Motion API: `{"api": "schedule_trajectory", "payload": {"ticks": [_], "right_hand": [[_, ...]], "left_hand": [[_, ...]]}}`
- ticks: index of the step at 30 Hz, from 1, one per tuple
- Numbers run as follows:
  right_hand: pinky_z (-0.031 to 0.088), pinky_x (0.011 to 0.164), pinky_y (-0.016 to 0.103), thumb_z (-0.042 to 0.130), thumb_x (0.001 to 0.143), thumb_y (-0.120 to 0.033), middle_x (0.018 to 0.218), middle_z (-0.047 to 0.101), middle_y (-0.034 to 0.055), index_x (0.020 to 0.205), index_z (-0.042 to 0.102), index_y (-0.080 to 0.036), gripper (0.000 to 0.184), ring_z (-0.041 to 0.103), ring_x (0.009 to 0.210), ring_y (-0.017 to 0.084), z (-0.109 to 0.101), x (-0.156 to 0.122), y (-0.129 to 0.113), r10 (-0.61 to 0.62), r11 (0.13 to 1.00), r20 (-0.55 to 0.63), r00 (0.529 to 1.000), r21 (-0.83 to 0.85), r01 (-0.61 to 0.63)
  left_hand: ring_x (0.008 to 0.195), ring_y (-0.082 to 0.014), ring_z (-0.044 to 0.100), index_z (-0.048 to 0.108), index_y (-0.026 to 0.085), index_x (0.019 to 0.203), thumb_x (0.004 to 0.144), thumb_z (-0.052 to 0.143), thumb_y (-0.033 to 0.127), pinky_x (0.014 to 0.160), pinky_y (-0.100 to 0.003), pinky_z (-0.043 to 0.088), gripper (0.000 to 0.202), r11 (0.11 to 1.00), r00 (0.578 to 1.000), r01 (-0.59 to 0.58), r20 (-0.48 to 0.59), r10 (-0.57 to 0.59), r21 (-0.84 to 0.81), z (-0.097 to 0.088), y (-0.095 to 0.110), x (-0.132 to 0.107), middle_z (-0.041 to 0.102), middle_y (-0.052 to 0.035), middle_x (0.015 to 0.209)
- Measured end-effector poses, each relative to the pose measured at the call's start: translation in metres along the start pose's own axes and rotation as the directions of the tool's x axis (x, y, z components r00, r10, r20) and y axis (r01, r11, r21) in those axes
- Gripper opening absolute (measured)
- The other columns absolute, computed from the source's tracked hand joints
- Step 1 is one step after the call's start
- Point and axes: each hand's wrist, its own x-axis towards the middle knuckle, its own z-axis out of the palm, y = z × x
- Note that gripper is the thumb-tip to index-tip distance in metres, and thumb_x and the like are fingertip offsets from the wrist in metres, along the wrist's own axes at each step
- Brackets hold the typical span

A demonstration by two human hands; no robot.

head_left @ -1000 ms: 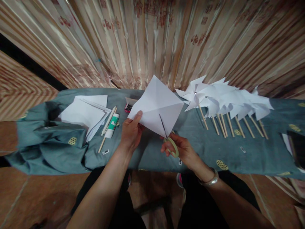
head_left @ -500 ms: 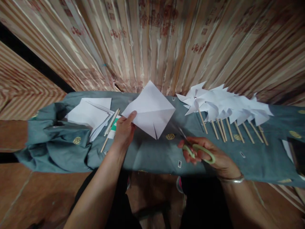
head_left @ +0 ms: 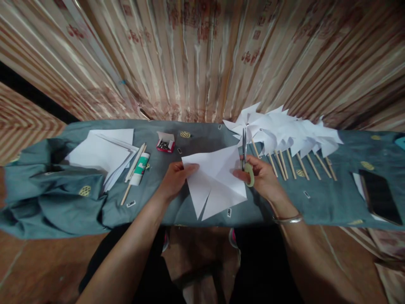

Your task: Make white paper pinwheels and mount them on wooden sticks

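A white square sheet of paper [head_left: 218,177] is held over the cloth, with crease lines and a slit running in from its lower corner. My left hand [head_left: 175,179] pinches its upper left edge between thumb and fingers. At the opposite edge, my right hand [head_left: 262,175] has its thumb on the paper while its fingers hold green-handled scissors [head_left: 244,145]. The scissor blades point up, away from me, and look closed. Just beyond my right hand lie several white paper pinwheels [head_left: 278,128] on wooden sticks, overlapping in a row.
The table has a grey-green cloth [head_left: 177,217]. Paper sheets [head_left: 101,152] lie at left beside a glue stick [head_left: 139,169] and thin sticks [head_left: 126,194]. A small open red box [head_left: 165,142] holds metal pieces. A phone [head_left: 379,196] lies at right, and a curtain [head_left: 196,63] hangs behind.
The paper has turned and come down nearer to me. My right hand has moved in to its right edge, the scissors now pointing up. The red box has come into view.
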Motion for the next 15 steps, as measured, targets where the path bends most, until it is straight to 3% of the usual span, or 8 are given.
{"api": "schedule_trajectory", "payload": {"ticks": [4, 9, 12, 15], "right_hand": [[0.043, 0.048, 0.022, 0.086, 0.054, -0.031, 0.060, 0.063, -0.0070, 0.083, 0.068, -0.021, 0.036, 0.051, 0.050, 0.008, 0.006, 0.000, -0.001, 0.035, 0.997, -0.005, 0.999, 0.065, -0.035], [0.050, 0.058, 0.027, 0.085, 0.053, -0.034, 0.072, 0.070, -0.0041, 0.083, 0.066, -0.022, 0.037, 0.058, 0.060, 0.012, 0.020, 0.005, 0.003, -0.002, 0.988, -0.232, 0.973, 0.152, 0.039], [0.050, 0.060, 0.028, 0.084, 0.054, -0.035, 0.073, 0.070, -0.0039, 0.083, 0.065, -0.023, 0.037, 0.058, 0.061, 0.013, 0.024, 0.008, 0.004, -0.031, 0.984, -0.297, 0.955, 0.160, 0.081], [0.050, 0.063, 0.029, 0.083, 0.056, -0.036, 0.076, 0.070, -0.0031, 0.085, 0.064, -0.023, 0.038, 0.059, 0.064, 0.014, 0.028, 0.009, 0.005, -0.042, 0.986, -0.291, 0.956, 0.140, 0.086]], "left_hand": [[0.066, -0.0195, 0.066, 0.075, 0.013, 0.077, 0.059, 0.084, 0.048, 0.062, -0.029, 0.048, 0.039, 0.995, 1.000, 0.004, 0.009, -0.003, -0.099, 0.002, 0.001, 0.000, 0.074, -0.0070, 0.073], [0.106, -0.0305, 0.066, 0.071, 0.016, 0.105, 0.072, 0.064, 0.071, 0.087, -0.039, 0.052, 0.064, 0.950, 0.983, -0.020, 0.168, 0.075, -0.312, 0.008, 0.001, -0.003, 0.074, -0.0106, 0.103], [0.113, -0.0299, 0.063, 0.070, 0.021, 0.106, 0.069, 0.071, 0.065, 0.092, -0.042, 0.051, 0.057, 0.945, 0.983, -0.031, 0.160, 0.087, -0.325, 0.017, -0.007, -0.009, 0.072, -0.0094, 0.114], [0.117, -0.0286, 0.061, 0.072, 0.023, 0.099, 0.061, 0.084, 0.045, 0.099, -0.041, 0.048, 0.045, 0.968, 0.981, -0.056, 0.167, 0.099, -0.244, 0.030, -0.018, -0.017, 0.072, -0.0073, 0.115]]}}
